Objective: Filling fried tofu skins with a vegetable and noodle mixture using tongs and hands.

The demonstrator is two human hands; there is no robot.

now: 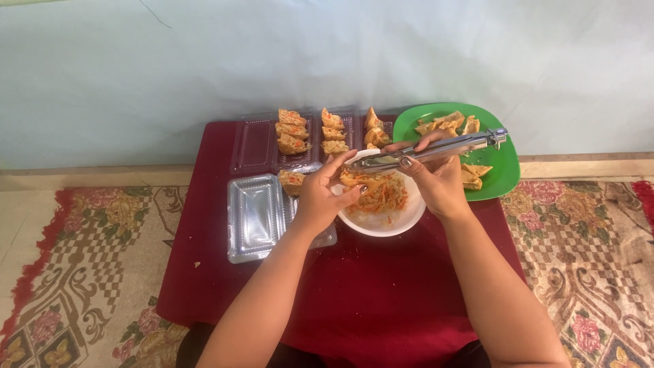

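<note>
Left hand point(320, 197) is curling its fingers around a fried tofu piece point(355, 180), holding it at the 9 o'clock rim of the white bowl point(381, 225). Grip is closed on the piece, thumb side facing the bowl.

Right hand point(436, 178) is gripping metal tongs point(436, 150) across their middle, fingers wrapped over the top arm. The tongs are lying nearly flat, hinge end pointing to 3 o'clock over the green plate point(507, 170), tips pointing to 9 o'clock and sitting just above the held tofu piece. Cannot tell whether the tips are pinching anything.

The white bowl is sitting mid-table on the dark red cloth point(381, 300), holding shredded orange vegetable filling point(385, 197). Both hands are meeting over its 12 o'clock edge.

The green plate is sitting at 2 o'clock from the bowl, touching or just beside it, carrying more unfilled tofu pieces point(446, 124).

Open clear plastic containers are lying at 9 to 12 o'clock from the bowl: the near one point(253, 218) at 9 o'clock is holding one filled piece point(291, 181) in its right half; the far ones point(255, 144) at 11 to 12 o'clock are holding rows of filled pieces point(291, 131).

A patterned rug point(88, 259) is showing on both sides of the table.
</note>
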